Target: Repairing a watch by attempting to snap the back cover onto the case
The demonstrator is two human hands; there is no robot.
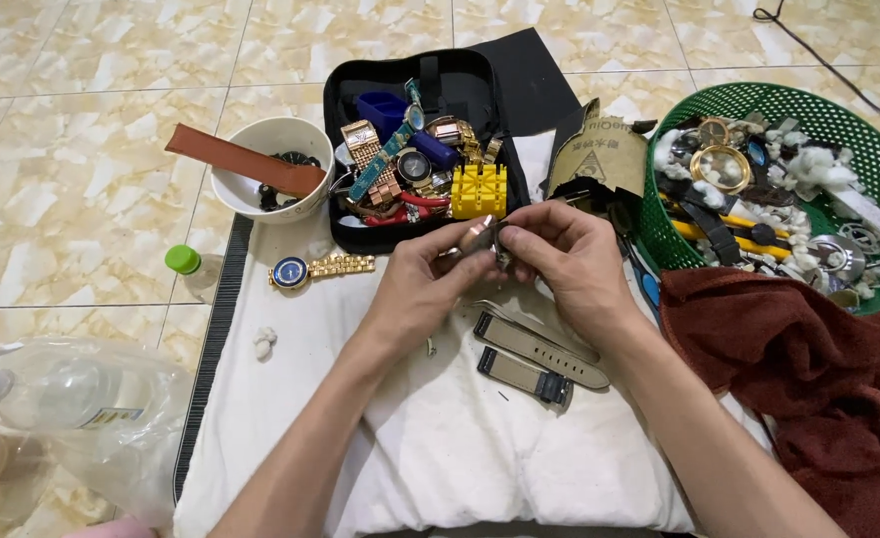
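We held a small metallic watch case [480, 237] pinched between our left hand [422, 284] and right hand [571, 261], fingertips of both pressed on it above the white cloth pad [440, 448]. At 6 o'clock of the hands lay two grey leather strap halves [534, 359]. At 12 o'clock sat the black zip case of watches [415, 149], at 10 o'clock a white bowl [272, 169], at 9 o'clock a blue-faced gold watch [310, 269], at 2 o'clock a green plastic basket [788, 189], at 4 o'clock a maroon towel [818, 379].

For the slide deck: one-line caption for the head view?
Both hands hold a small watch part above a white cloth, two grey straps lying below.
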